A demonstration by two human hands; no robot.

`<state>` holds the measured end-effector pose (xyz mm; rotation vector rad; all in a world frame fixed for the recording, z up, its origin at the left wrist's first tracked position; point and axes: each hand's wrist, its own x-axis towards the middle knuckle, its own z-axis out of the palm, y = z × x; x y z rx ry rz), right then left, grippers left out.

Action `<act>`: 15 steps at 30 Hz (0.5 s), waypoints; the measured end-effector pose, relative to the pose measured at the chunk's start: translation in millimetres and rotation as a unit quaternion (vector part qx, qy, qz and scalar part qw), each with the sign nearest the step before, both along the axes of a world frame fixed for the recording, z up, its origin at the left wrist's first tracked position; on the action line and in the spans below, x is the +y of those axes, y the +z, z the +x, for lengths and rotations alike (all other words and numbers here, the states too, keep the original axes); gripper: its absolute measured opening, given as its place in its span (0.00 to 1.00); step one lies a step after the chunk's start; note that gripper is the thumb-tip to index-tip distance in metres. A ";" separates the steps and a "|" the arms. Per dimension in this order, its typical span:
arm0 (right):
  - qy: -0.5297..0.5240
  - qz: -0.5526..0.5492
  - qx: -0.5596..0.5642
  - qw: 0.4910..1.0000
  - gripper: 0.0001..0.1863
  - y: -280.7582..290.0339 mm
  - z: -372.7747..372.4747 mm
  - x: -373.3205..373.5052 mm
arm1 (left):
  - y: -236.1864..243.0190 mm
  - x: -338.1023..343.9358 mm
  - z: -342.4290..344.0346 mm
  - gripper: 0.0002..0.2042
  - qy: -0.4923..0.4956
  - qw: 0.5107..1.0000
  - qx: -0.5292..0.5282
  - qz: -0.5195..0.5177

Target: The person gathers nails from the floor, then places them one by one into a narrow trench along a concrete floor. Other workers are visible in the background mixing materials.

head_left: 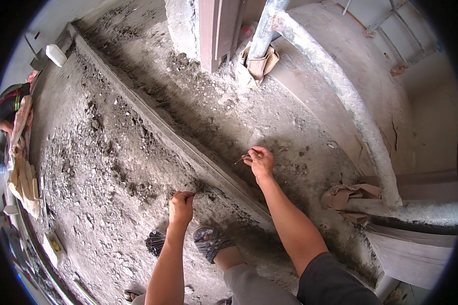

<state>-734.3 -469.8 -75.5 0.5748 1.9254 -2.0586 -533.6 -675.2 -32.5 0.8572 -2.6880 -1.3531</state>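
Note:
My right hand (260, 161) is closed in a pinch above the right side of a long, dust-covered strip (163, 133). Between its fingertips sits a small, thin metal piece (240, 159) whose exact kind I cannot make out. My left hand (180, 209) is closed to the left of the strip, low over rubble-strewn ground (112, 203). Something short and dark seems to poke out by its fingertips, too small to name. Below the left hand, beside my sandalled foot (211, 241), lies a dark, striped bundle (155, 243).
A curved grey metal pipe (341, 81) arches on the right, with wrapped brown paper (254, 66) at one foot. A brownish post (216, 35) stands at the top. Cloth (23, 168) and part of another person (10, 104) are at far left. A white container (56, 55) sits at upper left.

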 end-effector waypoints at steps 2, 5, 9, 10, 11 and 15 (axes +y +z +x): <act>-0.010 -0.023 -0.008 1.000 0.08 2.2 0.7 -2.0 | -1.0 -3.1 3.8 0.05 0.001 1.000 0.007 -0.005; -0.009 -0.006 -0.009 1.000 0.08 4.5 1.5 -3.7 | -3.7 -3.6 6.1 0.05 0.004 1.000 0.011 -0.002; -0.011 0.015 -0.012 1.000 0.08 4.5 1.0 -4.9 | 0.6 0.8 2.6 0.05 0.016 1.000 0.001 0.009; -0.008 0.020 -0.013 1.000 0.08 5.3 1.4 -6.6 | 2.1 1.0 1.4 0.05 0.021 1.000 -0.001 0.013; -0.006 0.025 -0.014 1.000 0.08 5.9 1.6 -8.1 | 1.9 0.6 0.9 0.05 0.016 1.000 -0.002 0.004; -0.004 0.022 -0.022 1.000 0.08 10.9 5.1 -13.6 | -1.8 -0.4 1.9 0.06 0.013 1.000 -0.005 -0.011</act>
